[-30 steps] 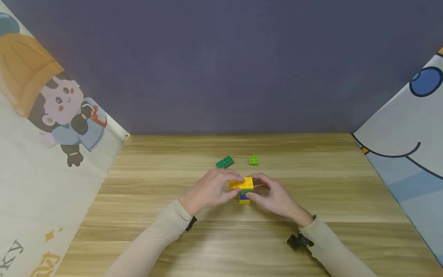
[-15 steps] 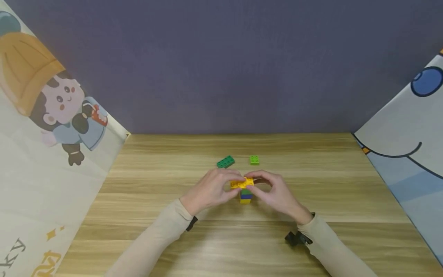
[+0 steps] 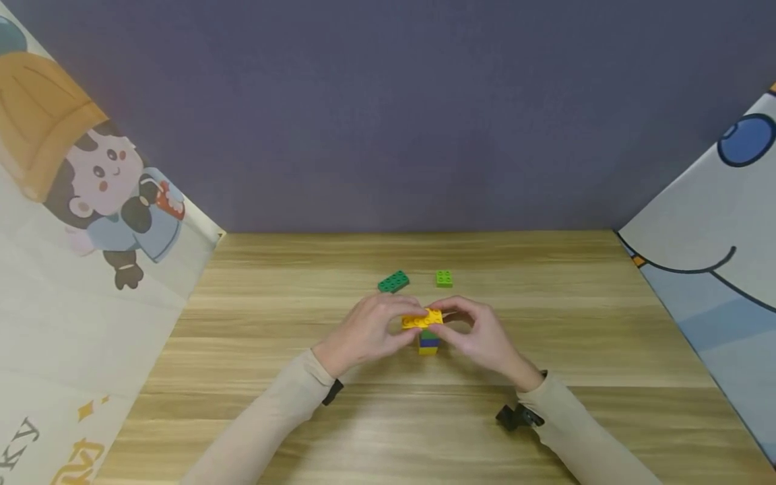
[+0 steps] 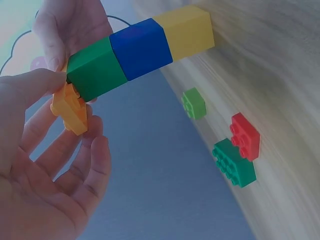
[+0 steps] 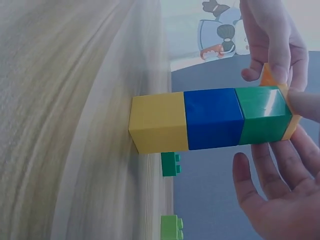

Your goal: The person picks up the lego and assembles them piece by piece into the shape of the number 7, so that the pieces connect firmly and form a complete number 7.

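Observation:
A block tower stands upright on the wooden table, with a yellow block (image 5: 159, 122) at the bottom, a blue block (image 5: 214, 119) in the middle and a green block (image 5: 265, 114) above. Across its top lies a flat orange-yellow building brick (image 3: 422, 319), whose left part juts out past the green block. My left hand (image 3: 368, 335) pinches that jutting end between thumb and fingers. From the other side, my right hand (image 3: 488, 342) grips the brick's right end, thumb in front and fingers behind. The fingers partly cover its studs.
Behind the tower lie a dark green brick (image 3: 394, 281) and a light green brick (image 3: 444, 278). A red brick (image 4: 245, 136) beside the dark green one shows in the left wrist view; my left hand hides it in the head view. A dark wall (image 3: 418, 121) rises at the table's back.
My right thumb and fingers have shifted up and left, from the tower's upper part onto the orange-yellow brick. The left hand keeps its pinch, and the tower stays in place.

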`<state>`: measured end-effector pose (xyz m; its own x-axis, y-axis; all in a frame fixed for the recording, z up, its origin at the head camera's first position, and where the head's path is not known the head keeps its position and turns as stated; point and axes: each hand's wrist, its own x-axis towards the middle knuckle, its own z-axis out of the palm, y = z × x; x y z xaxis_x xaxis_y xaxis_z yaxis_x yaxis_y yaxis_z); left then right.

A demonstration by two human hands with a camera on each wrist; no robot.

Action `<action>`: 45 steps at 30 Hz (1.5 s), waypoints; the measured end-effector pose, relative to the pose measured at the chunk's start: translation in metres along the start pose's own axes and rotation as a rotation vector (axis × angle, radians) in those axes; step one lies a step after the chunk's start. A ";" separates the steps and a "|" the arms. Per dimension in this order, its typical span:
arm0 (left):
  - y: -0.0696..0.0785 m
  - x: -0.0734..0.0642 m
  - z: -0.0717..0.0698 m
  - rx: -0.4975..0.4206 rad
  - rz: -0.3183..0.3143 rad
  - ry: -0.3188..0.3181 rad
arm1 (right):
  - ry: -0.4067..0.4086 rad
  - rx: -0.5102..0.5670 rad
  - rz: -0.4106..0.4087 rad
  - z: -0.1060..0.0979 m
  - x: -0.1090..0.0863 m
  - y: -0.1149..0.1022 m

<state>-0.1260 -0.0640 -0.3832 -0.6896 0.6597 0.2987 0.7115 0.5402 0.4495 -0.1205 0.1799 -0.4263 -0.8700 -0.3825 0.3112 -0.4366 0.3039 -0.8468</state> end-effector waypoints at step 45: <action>-0.050 0.021 -0.011 -0.226 -0.247 -0.033 | 0.013 0.068 0.004 0.004 -0.002 0.003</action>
<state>-0.1777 -0.0827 -0.3900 -0.8301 0.5417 0.1320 0.4731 0.5589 0.6811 -0.1192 0.1780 -0.4315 -0.8748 -0.3697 0.3130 -0.4167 0.2449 -0.8754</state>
